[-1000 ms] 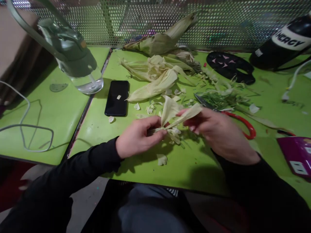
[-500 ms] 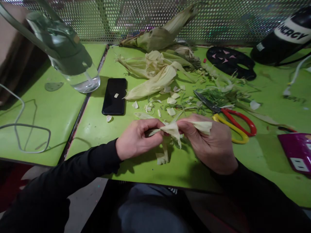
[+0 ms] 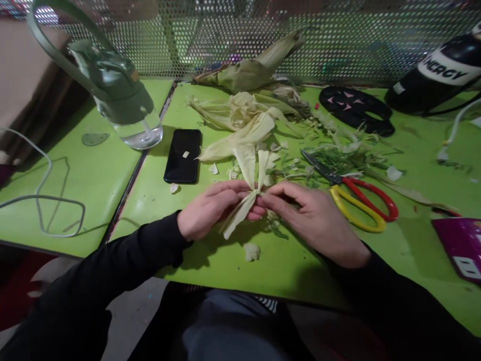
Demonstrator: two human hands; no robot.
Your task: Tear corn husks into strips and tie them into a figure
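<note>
Between my hands is a pale strip of corn husk (image 3: 246,165), drawn together at its middle with its ends fanning out up and down. My left hand (image 3: 214,205) supports it from the left, fingers curled behind it and thumb beside it. From the right, my right hand (image 3: 311,215) pinches the gathered middle between thumb and forefinger. Just beyond lie larger husk leaves (image 3: 240,133) and small cut scraps. Scissors with one red and one yellow handle (image 3: 361,205) rest right of my right hand. A loose husk scrap (image 3: 251,251) lies in front of me.
A black phone (image 3: 183,156) lies left of the husks, near a green water bottle (image 3: 128,100). Green shreds (image 3: 345,150) are piled by the scissors. A black palette-shaped piece (image 3: 355,110), a black bottle (image 3: 432,80) and a purple packet (image 3: 458,245) are at right.
The husk strip has turned from lying crosswise to standing with its ends up and down. My left fingers have opened out behind it, and my right hand has shifted its pinch to the middle.
</note>
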